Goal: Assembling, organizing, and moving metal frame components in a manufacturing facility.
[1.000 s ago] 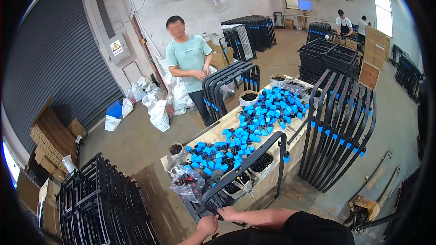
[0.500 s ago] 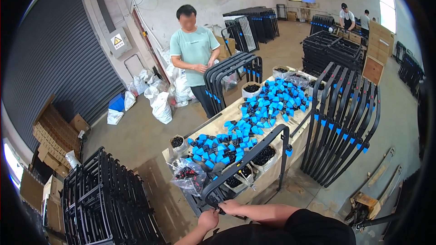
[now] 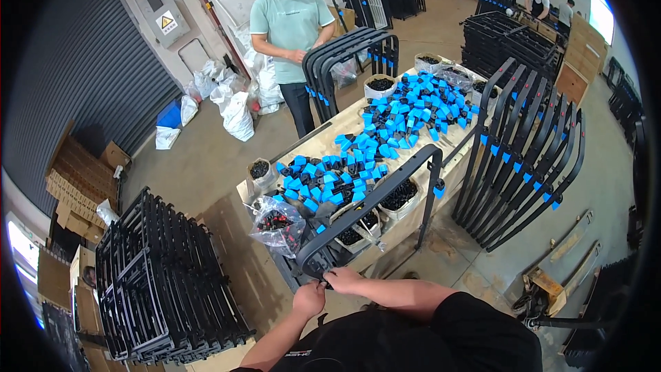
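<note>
Black metal tube frame (image 3: 372, 196) lies across counter (image 3: 323, 139), near corner at its front edge. Left hand (image 3: 309, 298) and right hand (image 3: 342, 279) fingers pinch that corner, likely fitting a part. Next likely needs blue clip (image 3: 385, 134) from pile.

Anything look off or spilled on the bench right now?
Nothing looks damaged. The blue clips lie loose in a heap across the table rather than in tubs, and a clear bag sags over its near corner.

Black short-sleeved shirt with small chest print, bare forearms.
</note>
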`<state>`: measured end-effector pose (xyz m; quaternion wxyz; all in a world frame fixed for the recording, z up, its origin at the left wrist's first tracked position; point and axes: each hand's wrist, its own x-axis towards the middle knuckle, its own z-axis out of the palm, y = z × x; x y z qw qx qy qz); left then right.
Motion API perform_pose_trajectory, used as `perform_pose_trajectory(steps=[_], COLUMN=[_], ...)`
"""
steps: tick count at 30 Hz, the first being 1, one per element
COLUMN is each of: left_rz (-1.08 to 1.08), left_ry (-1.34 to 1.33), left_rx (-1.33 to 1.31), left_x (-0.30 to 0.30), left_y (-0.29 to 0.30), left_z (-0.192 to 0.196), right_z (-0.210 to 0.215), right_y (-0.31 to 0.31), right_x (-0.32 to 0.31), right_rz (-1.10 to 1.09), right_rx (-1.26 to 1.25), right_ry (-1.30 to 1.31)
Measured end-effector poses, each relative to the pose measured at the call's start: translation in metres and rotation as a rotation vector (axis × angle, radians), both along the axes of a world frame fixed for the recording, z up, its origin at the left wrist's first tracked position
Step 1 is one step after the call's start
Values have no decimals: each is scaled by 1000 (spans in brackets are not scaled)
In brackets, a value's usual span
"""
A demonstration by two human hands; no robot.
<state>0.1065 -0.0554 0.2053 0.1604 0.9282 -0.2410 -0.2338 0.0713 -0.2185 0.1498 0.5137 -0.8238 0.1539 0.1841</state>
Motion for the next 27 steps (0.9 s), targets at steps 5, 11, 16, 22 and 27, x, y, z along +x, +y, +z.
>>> perform_pose_trajectory(steps=[5,11,16,22,27], left_rz=[-86,-33,-14,-4,-4], left_ry=[-104,-103,-31,-87,-74], left_rx=[50,-44,-38,-65,-22], left_x=[11,13,8,5,6], left_y=[0,1,-8,-5,-8], left_z=[-21,-17,-8,-11,-7], right_z=[-37,-16,-11,-5,-7], right_y=[2,1,5,6,1], right_x=[9,11,1,2,4], right_rz=[36,-36,-199,-107,-24], right_rx=[-52,1,8,-6,-31], right_ry=[-124,-181,-118,-131,-181])
